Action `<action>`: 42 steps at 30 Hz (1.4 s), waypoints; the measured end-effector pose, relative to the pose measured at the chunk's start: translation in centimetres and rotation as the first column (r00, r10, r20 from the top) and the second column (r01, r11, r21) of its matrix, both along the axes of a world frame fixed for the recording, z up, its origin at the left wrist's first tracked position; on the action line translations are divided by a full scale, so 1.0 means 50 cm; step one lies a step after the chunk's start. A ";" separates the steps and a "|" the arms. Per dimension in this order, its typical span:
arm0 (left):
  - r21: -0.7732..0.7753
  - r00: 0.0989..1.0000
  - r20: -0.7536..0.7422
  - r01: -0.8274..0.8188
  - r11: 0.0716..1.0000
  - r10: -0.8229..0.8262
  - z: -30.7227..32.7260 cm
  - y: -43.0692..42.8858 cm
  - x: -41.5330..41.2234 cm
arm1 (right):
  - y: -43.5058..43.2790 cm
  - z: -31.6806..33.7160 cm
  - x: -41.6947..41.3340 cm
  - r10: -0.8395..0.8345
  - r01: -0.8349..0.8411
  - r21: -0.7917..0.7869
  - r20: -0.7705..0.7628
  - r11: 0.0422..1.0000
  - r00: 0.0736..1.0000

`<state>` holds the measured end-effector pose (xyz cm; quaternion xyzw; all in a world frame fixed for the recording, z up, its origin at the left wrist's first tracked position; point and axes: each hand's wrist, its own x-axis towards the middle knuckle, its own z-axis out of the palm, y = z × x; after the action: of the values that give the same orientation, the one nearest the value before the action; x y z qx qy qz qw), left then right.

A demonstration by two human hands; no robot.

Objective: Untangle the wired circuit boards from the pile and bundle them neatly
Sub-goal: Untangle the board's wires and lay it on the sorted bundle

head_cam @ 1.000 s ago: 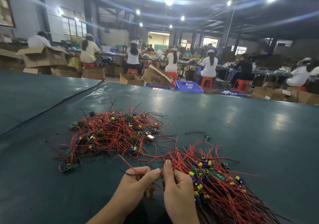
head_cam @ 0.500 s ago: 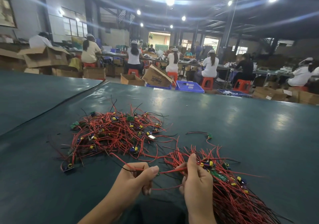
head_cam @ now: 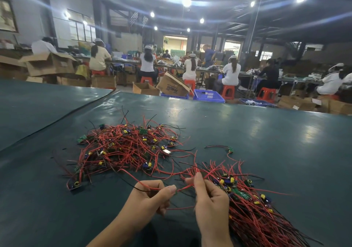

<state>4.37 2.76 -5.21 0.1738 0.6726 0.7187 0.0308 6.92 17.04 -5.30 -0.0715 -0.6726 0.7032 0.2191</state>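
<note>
Red wire bundle [head_cam: 257,218], cut off below, partly behind right hand [head_cam: 211,204].

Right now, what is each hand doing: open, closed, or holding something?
Left hand: closed, pinching a red wire.
Right hand: closed, pinching red wires at the near pile's edge.

Dim hall, cool blue cast. The round ceiling lamps [head_cam: 186,1] burn out to white blobs and throw long blue flare streaks across the roof. Daylight blows out the far doorway [head_cam: 175,42] and the windows [head_cam: 82,31] on the left. Soft sheen on the dark tabletop [head_cam: 276,132], brightest at right. Only faint, diffuse shadow under the left hand [head_cam: 152,195] and right hand [head_cam: 211,199]. The red wires [head_cam: 253,218] look crisp up close, the far workers [head_cam: 147,63] soft and smeary. Wide-angle bend curves the edges.
</note>
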 end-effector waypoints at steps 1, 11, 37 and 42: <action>-0.007 1.000 -0.002 -0.001 1.000 0.001 0.002 -0.001 -0.001 | 0.010 0.001 -0.003 -0.027 0.027 -0.041 0.009 0.999 1.000; 0.074 0.998 0.000 -0.063 0.995 0.063 -0.007 -0.017 -0.013 | -0.011 -0.001 0.000 -0.012 0.006 -0.151 -0.035 0.989 0.999; -0.870 0.799 -0.431 -0.492 0.042 0.420 -0.085 -0.203 -0.125 | 0.014 0.019 0.000 0.082 0.040 -0.794 0.112 0.607 0.990; -0.799 0.746 -0.487 -0.590 0.113 0.454 -0.083 -0.210 -0.126 | 0.016 0.019 -0.002 0.046 0.070 -0.785 0.124 0.615 0.991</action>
<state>-1.95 -7.72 -9.37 -0.0811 0.9697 0.1541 -0.1716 6.84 17.86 -4.37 -0.2109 -0.3083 0.9191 0.1252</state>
